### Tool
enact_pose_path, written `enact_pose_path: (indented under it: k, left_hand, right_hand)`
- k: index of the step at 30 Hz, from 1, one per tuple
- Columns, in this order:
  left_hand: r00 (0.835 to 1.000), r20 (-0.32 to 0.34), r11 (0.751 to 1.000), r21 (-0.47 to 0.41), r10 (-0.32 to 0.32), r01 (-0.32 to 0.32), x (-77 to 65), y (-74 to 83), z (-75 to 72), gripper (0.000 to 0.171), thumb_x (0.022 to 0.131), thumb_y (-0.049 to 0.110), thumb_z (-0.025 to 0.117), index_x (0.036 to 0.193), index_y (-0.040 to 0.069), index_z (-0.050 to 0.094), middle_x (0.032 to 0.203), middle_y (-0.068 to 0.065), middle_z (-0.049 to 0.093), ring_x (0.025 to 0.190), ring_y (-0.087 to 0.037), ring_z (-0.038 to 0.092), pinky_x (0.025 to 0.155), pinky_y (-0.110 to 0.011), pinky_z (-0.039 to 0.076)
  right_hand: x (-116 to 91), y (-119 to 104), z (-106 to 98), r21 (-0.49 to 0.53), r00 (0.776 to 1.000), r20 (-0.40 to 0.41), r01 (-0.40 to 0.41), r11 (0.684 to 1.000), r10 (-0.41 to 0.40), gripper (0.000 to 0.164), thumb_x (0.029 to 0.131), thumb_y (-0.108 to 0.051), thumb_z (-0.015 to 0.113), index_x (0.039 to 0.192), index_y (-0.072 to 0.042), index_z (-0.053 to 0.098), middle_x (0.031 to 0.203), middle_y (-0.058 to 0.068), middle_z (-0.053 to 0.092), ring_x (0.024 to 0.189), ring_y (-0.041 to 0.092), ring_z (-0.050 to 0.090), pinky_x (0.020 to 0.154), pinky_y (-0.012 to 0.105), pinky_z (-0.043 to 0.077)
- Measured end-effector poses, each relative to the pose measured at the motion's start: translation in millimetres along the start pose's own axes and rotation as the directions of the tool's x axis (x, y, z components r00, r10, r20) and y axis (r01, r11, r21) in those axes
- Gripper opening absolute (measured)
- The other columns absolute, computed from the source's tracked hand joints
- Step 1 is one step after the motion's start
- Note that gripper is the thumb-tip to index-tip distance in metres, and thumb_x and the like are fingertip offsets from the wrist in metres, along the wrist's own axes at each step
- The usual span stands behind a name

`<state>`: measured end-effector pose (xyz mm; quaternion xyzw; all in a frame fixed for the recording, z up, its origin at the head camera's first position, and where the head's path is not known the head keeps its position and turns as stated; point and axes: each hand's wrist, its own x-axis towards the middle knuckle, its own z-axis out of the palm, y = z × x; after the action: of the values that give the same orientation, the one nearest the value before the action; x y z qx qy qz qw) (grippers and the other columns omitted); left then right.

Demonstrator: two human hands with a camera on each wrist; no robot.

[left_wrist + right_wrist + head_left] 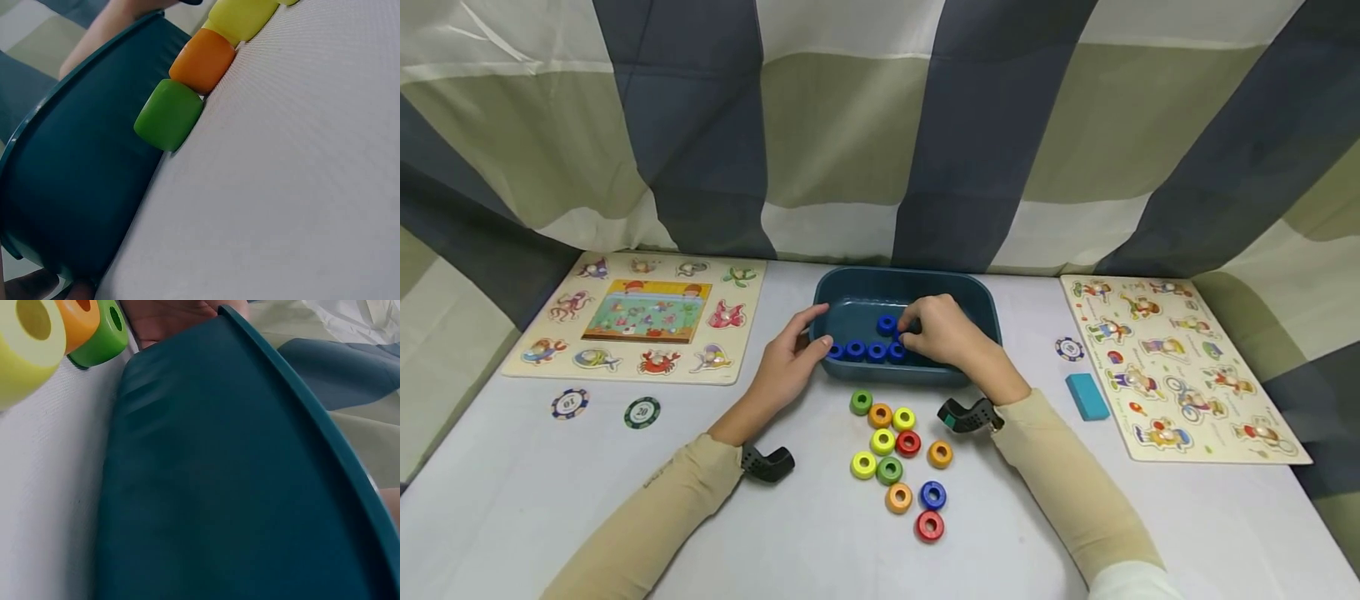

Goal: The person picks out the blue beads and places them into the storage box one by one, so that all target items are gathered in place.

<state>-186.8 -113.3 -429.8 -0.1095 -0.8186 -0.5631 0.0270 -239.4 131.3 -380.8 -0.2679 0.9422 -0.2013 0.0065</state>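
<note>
A dark teal plastic basin [895, 374] stands at the back middle of the table. My left hand [786, 363] holds its left end, thumb over the front corner of the rim and fingers along the outer wall. Inside, several blue rings [854, 350] lie along the front wall, and another blue ring [887, 324] lies just behind them. My right hand [946, 332] reaches in over the front rim. Its thumb and index finger are bent together beside these rings, seemingly pinching a blue ring that the hand mostly hides. The basin wall [206, 456] blocks the right wrist view.
In front of the basin lie loose green [861, 402], orange [898, 498], yellow [863, 465] and red rings [929, 526], plus one blue ring [933, 495]. Picture puzzle boards [730, 275] [1225, 454] flank the basin. Poker chips [642, 412] and a light-blue block [1087, 397] lie near them.
</note>
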Motion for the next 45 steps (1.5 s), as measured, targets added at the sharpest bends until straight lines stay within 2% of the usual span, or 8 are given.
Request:
enact_pose_path:
  k: [6,12,18,22,25,29,35,45]
  left_hand:
    - [1.000,-0.003,1.000,-0.001,0.021,-0.021,-1.6,-1.6,-1.4,0.048,0.099,0.023,0.055,0.145,0.018,0.044,0.151,-0.008,0.044,0.128,-0.030,0.054,0.103,-0.047,0.047]
    - [0.999,-0.003,0.999,0.002,0.035,-0.035,-1.8,-2.5,-2.0,0.048,0.099,0.023,0.055,0.145,0.019,0.044,0.150,-0.008,0.045,0.128,-0.029,0.054,0.104,-0.048,0.047]
    - [0.999,0.001,0.999,-0.006,0.041,-0.041,0.8,-1.8,-0.2,0.049,0.099,0.021,0.055,0.147,0.015,0.042,0.151,-0.011,0.043,0.129,-0.032,0.053,0.105,-0.049,0.046]
    - [0.999,0.010,0.999,0.012,0.033,-0.034,-5.4,18.7,-3.0,0.048,0.100,0.016,0.052,0.146,0.007,0.041,0.150,-0.018,0.043,0.127,-0.037,0.053,0.104,-0.049,0.046]
    - [1.000,0.011,1.000,0.018,0.021,-0.021,-5.8,19.8,-4.2,0.048,0.100,0.015,0.052,0.146,0.007,0.041,0.150,-0.019,0.042,0.128,-0.039,0.053,0.104,-0.050,0.046]
    - [1.000,0.000,1.000,-0.004,0.018,-0.018,0.0,-0.1,-1.3,0.049,0.099,0.019,0.054,0.147,0.014,0.042,0.151,-0.013,0.043,0.129,-0.035,0.052,0.106,-0.049,0.045]
    - [1.000,0.003,1.000,-0.007,0.028,-0.028,-0.3,-2.1,-0.7,0.048,0.099,0.025,0.055,0.145,0.020,0.044,0.151,-0.008,0.043,0.128,-0.031,0.054,0.105,-0.047,0.046]
    - [1.000,0.001,1.000,0.005,0.030,-0.030,-0.5,-1.9,-2.0,0.048,0.099,0.023,0.055,0.146,0.019,0.043,0.150,-0.010,0.044,0.126,-0.031,0.055,0.104,-0.047,0.047]
  right_hand:
    - [-2,1,1,0.000,0.999,-0.028,0.035,0.999,-0.035,0.011,0.084,-0.009,0.071,0.093,-0.005,0.076,0.098,0.011,0.074,0.085,0.021,0.068,0.073,0.035,0.057]
    - [-19,-11,-14,0.034,0.970,-0.180,0.174,0.984,-0.166,0.014,0.084,-0.002,0.065,0.094,-0.004,0.075,0.095,0.010,0.073,0.077,0.019,0.065,0.069,0.033,0.056]
    - [-78,-31,-20,0.144,0.873,-0.238,0.466,0.873,-0.426,0.014,0.080,0.000,0.067,0.090,-0.008,0.073,0.091,0.002,0.073,0.079,0.011,0.065,0.067,0.024,0.056]
    - [-122,-30,-4,0.214,0.849,-0.158,0.527,0.822,-0.504,0.018,0.077,0.001,0.068,0.090,-0.011,0.071,0.093,-0.001,0.072,0.086,0.006,0.066,0.077,0.015,0.054]
    - [-145,-27,8,0.298,0.865,-0.088,0.495,0.816,-0.493,0.019,0.076,0.000,0.070,0.090,-0.013,0.071,0.097,-0.001,0.071,0.086,0.005,0.065,0.077,0.014,0.053]
    - [-158,-25,18,0.365,0.875,0.005,0.449,0.816,-0.484,0.021,0.074,-0.002,0.069,0.088,-0.017,0.068,0.101,-0.004,0.069,0.086,0.002,0.061,0.075,0.016,0.053]
    - [-159,-25,26,0.349,0.864,0.048,0.456,0.819,-0.501,0.020,0.074,-0.003,0.069,0.086,-0.018,0.064,0.098,-0.008,0.067,0.087,0.000,0.059,0.078,0.013,0.051]
    - [-158,-27,29,0.365,0.879,0.070,0.417,0.832,-0.472,0.017,0.077,-0.005,0.070,0.084,-0.018,0.063,0.093,-0.009,0.065,0.077,0.000,0.055,0.067,0.011,0.048]
